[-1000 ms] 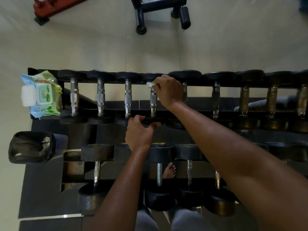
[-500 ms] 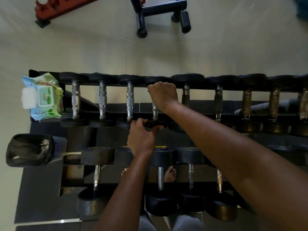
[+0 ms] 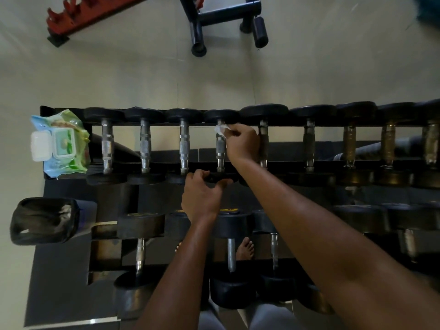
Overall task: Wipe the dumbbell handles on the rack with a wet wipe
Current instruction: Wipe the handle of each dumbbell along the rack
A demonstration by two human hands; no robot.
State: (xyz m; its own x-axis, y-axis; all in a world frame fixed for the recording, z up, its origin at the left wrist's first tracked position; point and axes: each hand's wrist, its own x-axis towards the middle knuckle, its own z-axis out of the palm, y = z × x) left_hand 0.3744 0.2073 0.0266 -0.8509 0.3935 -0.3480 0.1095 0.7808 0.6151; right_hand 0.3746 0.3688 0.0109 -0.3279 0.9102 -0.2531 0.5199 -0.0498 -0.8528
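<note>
1. Dumbbell handle [image 3: 221,148], fourth from the left on the rack's top row: right hand [image 3: 242,142] curls round it from the right, pinching a white wet wipe [image 3: 220,129] against the far end of the handle, just below the far head.
2. Left hand [image 3: 202,198] grips the near head [image 3: 220,177] of the same dumbbell, fingers curled over its edge.
3. Rack [image 3: 166,126]: black frame, top row of dumbbells lying side by side, handles running away from the viewer. Chrome handles to the left, duller brass-toned ones to the far right.
4. Lower row sits nearer the viewer, with bigger black heads; labels there too dim to read, possibly yellow print.
5. Wipes packet [image 3: 60,142], green and blue with a white flip lid, rests on the left end of the top row, beside the first dumbbell.
6. Black bin [image 3: 44,220] stands left of the lower row, pale scraps inside.
7. Bare foot [image 3: 245,251] shows through the rack.
8. Black bench frame [image 3: 226,13] and red frame [image 3: 95,13] on the floor beyond, well apart from the rack.
</note>
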